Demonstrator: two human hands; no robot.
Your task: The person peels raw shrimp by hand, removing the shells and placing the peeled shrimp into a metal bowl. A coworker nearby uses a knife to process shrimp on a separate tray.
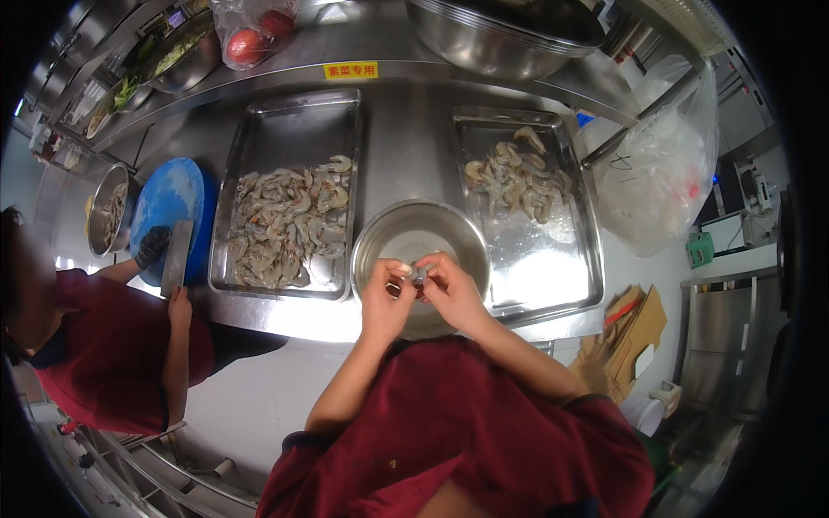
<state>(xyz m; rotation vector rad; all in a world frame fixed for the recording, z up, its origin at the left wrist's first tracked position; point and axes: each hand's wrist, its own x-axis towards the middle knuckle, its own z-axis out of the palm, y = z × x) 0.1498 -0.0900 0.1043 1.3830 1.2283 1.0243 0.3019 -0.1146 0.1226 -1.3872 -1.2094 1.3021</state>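
Over a round stainless steel bowl (369,243), my left hand (387,298) and my right hand (453,292) meet with bent fingers. Between the fingertips they pinch a small greyish shrimp (416,270), mostly covered by the fingers. Left of the bowl, a rectangular metal tray (298,126) carries a thick heap of raw grey shrimp (285,223). To the right, a second metal tray (518,285) holds a smaller pile of shrimp (515,175) towards its far end. The contents of the bowl are partly hidden by my hands.
A co-worker (123,349) at the left holds a cleaver (177,256) over a blue round chopping board (171,194). A raised steel shelf (363,48) bears stacked basins (499,39) and bagged tomatoes (246,48). A full plastic bag (654,175) hangs right; flattened cardboard (625,343) lies below.
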